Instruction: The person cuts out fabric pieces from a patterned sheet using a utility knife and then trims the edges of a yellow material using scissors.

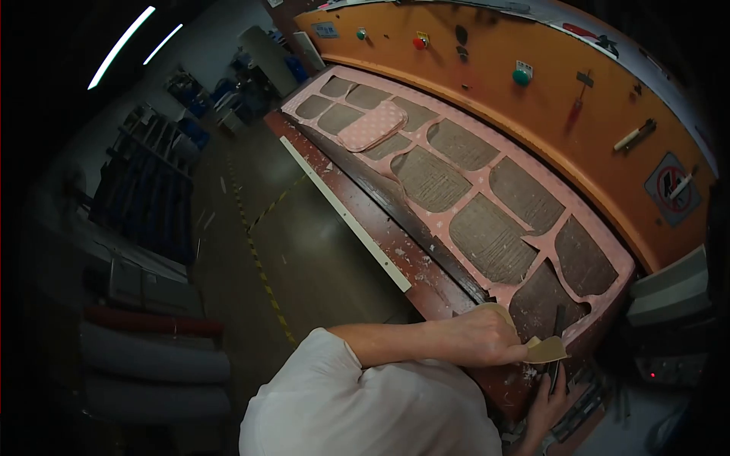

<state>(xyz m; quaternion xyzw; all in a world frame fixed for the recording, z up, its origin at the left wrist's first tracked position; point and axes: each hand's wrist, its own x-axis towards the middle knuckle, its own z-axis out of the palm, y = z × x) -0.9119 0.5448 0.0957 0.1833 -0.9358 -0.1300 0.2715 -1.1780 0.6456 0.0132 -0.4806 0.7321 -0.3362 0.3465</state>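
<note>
A pink patterned sheet (487, 181) with several rounded cut-out openings lies along the long work table, over a worn brown surface. At its near end my left hand (487, 334) is closed on a tan-backed piece of material (546, 349), its edge folded over. Just below and to the right, my right hand (549, 403) is wrapped round a dark, narrow tool (553, 368). The tool points up past the tan piece; its exact kind is hard to make out. Several loose pink pieces (372, 127) are stacked farther up the sheet.
An orange machine panel (487, 68) with buttons and hanging tools runs along the far side. A pale strip (342, 213) edges the table, with scraps beside it. Rolls of material (152, 365) lie at lower left. Yellow-black tape (262, 266) marks the floor.
</note>
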